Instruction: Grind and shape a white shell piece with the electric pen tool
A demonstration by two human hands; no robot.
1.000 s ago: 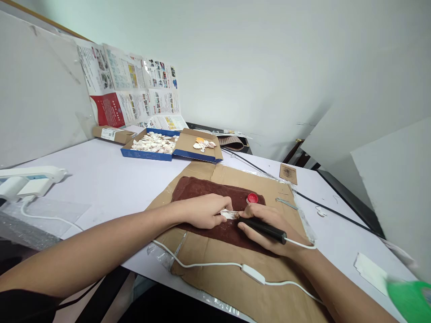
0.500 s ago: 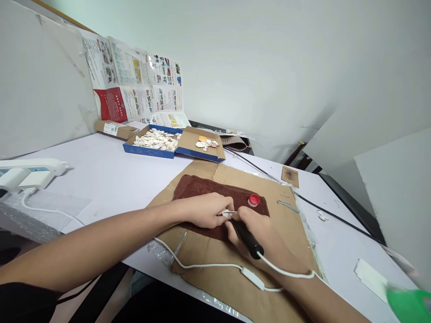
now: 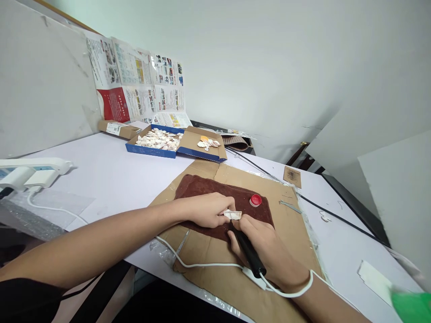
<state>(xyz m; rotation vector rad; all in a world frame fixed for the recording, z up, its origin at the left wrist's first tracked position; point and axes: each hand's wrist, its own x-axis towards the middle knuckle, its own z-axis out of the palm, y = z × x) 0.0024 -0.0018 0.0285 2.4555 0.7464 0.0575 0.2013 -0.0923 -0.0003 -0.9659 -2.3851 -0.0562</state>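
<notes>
My left hand (image 3: 210,210) pinches a small white shell (image 3: 233,215) between thumb and fingers, above the dark red-brown cloth (image 3: 208,185). My right hand (image 3: 258,235) is wrapped round a black pen-like corded tool (image 3: 249,249), its upper end close under the shell. Whether the tool's tip touches the shell I cannot tell. From the handle's lower end a white cable (image 3: 292,294) loops over my right wrist. A small red-lined pot (image 3: 255,200) stands on the cloth just beyond my right hand.
Brown cardboard (image 3: 215,255) lies under the cloth. A blue box (image 3: 151,151) of white shells stands at the back, several more on its open lid (image 3: 188,150). Tweezers (image 3: 290,206) lie right; a power strip (image 3: 50,166) is at far left. A black cable (image 3: 336,216) crosses the right side.
The shell has turned, so more of its pale surface shows between my hands. My right hand and the tool have shifted slightly down and right, and the cable loop hangs lower.
</notes>
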